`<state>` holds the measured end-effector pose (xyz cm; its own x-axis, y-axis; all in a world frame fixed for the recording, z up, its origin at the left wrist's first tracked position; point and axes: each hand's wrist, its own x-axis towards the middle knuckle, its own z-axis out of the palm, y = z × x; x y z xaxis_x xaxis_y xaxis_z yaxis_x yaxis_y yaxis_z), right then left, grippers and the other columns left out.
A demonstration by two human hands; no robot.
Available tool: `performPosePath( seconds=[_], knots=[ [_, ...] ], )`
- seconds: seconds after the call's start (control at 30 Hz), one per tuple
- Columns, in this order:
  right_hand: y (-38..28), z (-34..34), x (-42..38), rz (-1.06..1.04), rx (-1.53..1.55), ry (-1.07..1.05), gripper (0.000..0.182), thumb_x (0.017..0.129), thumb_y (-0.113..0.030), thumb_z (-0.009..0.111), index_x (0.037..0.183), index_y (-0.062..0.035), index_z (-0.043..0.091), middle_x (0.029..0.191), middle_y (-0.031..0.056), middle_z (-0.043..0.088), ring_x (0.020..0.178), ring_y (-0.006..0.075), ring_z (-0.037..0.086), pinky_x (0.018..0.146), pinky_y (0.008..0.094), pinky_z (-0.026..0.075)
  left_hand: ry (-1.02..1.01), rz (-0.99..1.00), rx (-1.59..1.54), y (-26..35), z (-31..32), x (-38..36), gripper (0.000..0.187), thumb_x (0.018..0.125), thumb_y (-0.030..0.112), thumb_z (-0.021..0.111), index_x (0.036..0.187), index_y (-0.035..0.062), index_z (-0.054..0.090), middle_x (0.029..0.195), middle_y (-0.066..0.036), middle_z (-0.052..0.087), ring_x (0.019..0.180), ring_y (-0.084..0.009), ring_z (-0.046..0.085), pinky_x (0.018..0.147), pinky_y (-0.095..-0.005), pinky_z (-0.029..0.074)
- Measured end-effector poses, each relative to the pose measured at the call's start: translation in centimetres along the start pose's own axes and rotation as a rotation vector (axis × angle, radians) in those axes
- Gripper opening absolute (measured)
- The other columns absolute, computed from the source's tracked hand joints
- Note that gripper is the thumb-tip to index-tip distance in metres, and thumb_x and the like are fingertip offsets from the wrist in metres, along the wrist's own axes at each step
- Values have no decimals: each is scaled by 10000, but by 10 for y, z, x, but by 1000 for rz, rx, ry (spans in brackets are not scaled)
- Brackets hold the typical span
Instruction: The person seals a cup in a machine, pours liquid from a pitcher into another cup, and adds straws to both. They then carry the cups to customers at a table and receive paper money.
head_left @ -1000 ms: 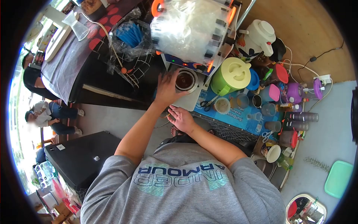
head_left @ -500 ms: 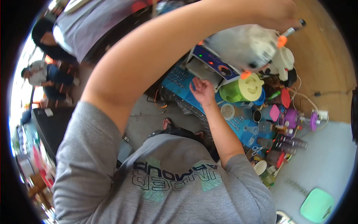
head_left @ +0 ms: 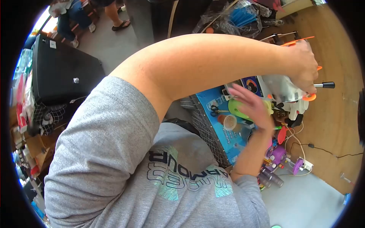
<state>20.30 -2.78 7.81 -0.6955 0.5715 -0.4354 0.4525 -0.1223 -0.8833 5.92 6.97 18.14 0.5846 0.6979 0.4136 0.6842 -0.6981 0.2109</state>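
Note:
My left hand [head_left: 303, 64] is reached across to the upper right, fingers curled at a metal lever [head_left: 324, 85] whose black grip sticks out past it. Under it is a machine [head_left: 252, 85] with a dark blue panel, a pale, cloudy upper part and orange pieces. My forearm and hand hide part of that machine. My right hand [head_left: 251, 106] is raised in front of the machine, open and smeared by motion, its fingers apart. It overlaps a lime-green jug [head_left: 236, 108] in the view. Below it stands a clear cup [head_left: 229, 122] with a pale top.
Scissors [head_left: 218, 110] lie on the blue printed table cover [head_left: 218, 135]. Purple containers [head_left: 278, 154], dark cups [head_left: 272, 178] and cables [head_left: 303, 152] crowd the right side. A black box [head_left: 62, 72] stands at left. Other people's legs [head_left: 113, 17] show at the far upper left.
My view has turned. The right hand has moved from the machine's front opening towards the jug, with its fingers more stretched out. My left hand stays at the lever.

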Motion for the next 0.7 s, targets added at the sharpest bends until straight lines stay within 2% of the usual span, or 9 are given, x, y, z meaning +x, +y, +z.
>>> performPosePath(
  seconds=[0.07,0.13,0.2,0.27,0.33,0.4,0.47,0.57,0.7],
  knots=[
    [-40,-39,-58,-366,-110,-102,838,806,-228,754,1502,97,419,1395,275,605,1348,322,563,1156,425,388,86,74,76,-1,7,-8,583,969,656,442,975,177,775,892,-10,741,854,-272,699,709,-467,440],
    [-63,-88,-86,-800,-31,-43,720,940,-341,634,1475,101,443,1310,293,638,1269,381,608,1114,521,436,164,88,97,0,9,-18,575,969,658,451,1015,183,772,936,-17,745,893,-268,701,756,-480,454],
    [-87,-138,-95,-928,108,217,651,1011,-363,553,1476,82,453,1316,284,632,1258,364,603,1106,505,434,239,99,115,0,21,-21,570,970,660,460,1056,189,769,980,-25,748,932,-263,702,803,-492,468],
    [-116,-140,-72,-820,-293,751,620,999,-316,606,1484,45,467,1353,262,614,1279,325,580,1115,461,418,911,290,84,-9,45,-19,403,934,537,626,1126,206,751,1072,-19,737,1017,-250,688,942,-542,463],
    [-121,-137,-43,-710,-447,828,648,971,-303,657,1485,43,467,1377,247,600,1285,306,575,1116,437,413,955,356,-99,-4,47,-71,349,835,339,771,1148,189,733,1147,-27,718,1076,-247,670,1048,-554,429],
    [-123,-131,-32,-593,-606,930,681,943,-289,708,1486,42,466,1401,232,585,1292,288,570,1117,412,409,1054,83,-220,-1,101,-145,327,744,165,781,1056,96,710,1108,-93,726,1010,-277,668,972,-489,491],
    [-121,-121,-30,-308,-537,703,785,863,-277,799,1494,41,458,1466,201,534,1331,255,537,1138,365,380,776,-600,-439,11,188,-198,297,826,141,745,1086,23,664,1069,-157,723,997,-339,665,919,-440,520],
    [-119,-109,-22,-326,-365,565,825,840,-276,810,1511,33,441,1507,181,492,1361,243,512,1149,354,367,466,-1474,-699,18,312,-218,355,984,262,657,1180,-27,595,986,-198,713,890,-378,686,863,-482,555],
    [-121,-104,-24,-283,-411,548,870,818,-272,824,1530,20,419,1520,177,481,1372,240,498,1149,350,367,469,-1290,-1507,7,364,-208,370,1034,293,616,1184,-44,581,965,-173,711,860,-286,714,777,-417,584]
  ],
)
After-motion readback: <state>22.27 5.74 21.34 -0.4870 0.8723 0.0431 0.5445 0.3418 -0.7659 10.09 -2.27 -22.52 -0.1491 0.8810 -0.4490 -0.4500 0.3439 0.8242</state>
